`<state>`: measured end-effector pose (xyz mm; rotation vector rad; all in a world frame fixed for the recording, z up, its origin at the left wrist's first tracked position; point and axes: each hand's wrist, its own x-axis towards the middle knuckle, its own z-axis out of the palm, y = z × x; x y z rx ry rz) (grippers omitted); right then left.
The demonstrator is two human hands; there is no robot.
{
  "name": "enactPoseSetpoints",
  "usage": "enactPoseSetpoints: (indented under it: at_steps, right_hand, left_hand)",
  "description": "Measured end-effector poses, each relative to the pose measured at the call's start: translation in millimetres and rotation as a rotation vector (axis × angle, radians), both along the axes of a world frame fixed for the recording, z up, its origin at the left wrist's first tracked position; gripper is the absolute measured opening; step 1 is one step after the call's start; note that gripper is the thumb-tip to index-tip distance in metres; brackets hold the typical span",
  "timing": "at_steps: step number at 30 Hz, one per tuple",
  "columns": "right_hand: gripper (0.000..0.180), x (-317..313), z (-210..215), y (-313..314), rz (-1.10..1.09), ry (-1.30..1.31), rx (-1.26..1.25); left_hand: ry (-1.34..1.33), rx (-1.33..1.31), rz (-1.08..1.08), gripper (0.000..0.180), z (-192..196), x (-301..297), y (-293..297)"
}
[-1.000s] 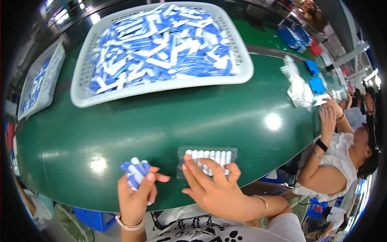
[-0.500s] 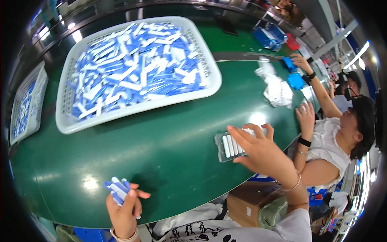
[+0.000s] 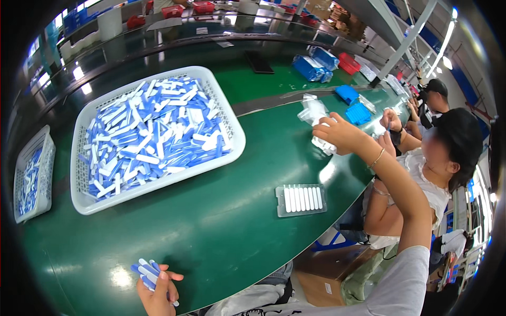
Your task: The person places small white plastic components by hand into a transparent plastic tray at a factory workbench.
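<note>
Head view: a green conveyor table [image 3: 211, 231] is seen from above.
Left hand [image 3: 158, 292]: closed around a bundle of blue and white sticks [image 3: 147, 271] at the table's near edge.
Right hand [image 3: 337, 134]: stretched far right, fingers gripping a clear plastic bag [image 3: 316, 118].
Filled tray [image 3: 300, 200]: lying on the table, apart from both hands.
White basket [image 3: 153, 134]: heaped with blue and white sticks.
</note>
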<state>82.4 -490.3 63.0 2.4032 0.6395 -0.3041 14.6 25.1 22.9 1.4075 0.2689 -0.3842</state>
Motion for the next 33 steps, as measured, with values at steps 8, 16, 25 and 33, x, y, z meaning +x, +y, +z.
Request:
enactPoseSetpoints:
  at_steps: [8, 16, 25, 33]
  right_hand:
    - [0.064, -2.8, 30.5, 83.3, 0.131, -0.197, 0.565]
    - [0.055, -33.6, 14.6, 281.5, 0.47, -0.104, 0.787]
    - [0.056, -22.2, -36.0, 324.1, 0.337, 0.087, 1.078]
    - [0.079, -50.5, -52.8, 253.3, 0.159, 0.02, 1.155]
  left_hand:
    - [-0.065, -0.012, 0.075, 0.017, -15.6, -1.4, 2.1]
    - [-0.049, -0.058, 0.173, 0.019, -24.2, -1.3, 6.8]
    - [-0.042, -0.218, 0.435, 0.018, -27.5, -1.0, 21.5]
    - [-0.064, -0.195, 0.326, 0.019, -30.5, 2.5, 17.9]
